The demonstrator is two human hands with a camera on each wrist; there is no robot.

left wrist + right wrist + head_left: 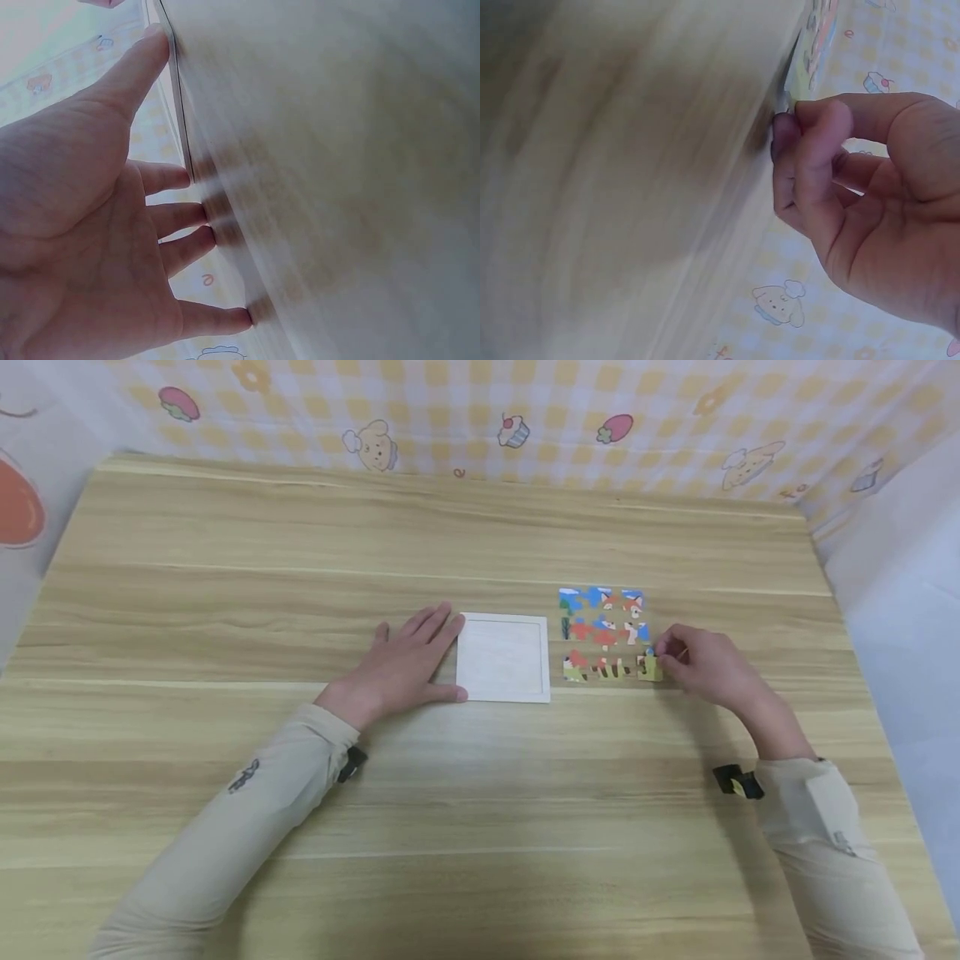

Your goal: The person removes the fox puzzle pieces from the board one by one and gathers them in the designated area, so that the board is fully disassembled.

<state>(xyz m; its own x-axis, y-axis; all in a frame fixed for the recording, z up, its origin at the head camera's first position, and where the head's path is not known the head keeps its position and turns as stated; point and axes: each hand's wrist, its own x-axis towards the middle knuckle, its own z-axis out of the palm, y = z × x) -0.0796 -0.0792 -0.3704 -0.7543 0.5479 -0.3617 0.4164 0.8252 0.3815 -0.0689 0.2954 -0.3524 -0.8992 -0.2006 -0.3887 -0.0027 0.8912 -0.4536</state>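
A square white puzzle tray with a raised border lies flat on the wooden table. Its left side is touched by my left hand, whose thumb and a fingertip meet the edge, the other fingers spread on the tabletop. In the left wrist view the palm faces the camera and holds nothing. To the tray's right, several jigsaw pieces with a fox picture lie in loose rows. My right hand pinches at the lower right puzzle piece, fingers curled; the right wrist view shows fingertips at its edge.
The wooden table reaches to a cloth backdrop with yellow checks and cartoon prints. White cloth hangs beyond the right edge. A dark strap device sits at the right wrist, another at the left.
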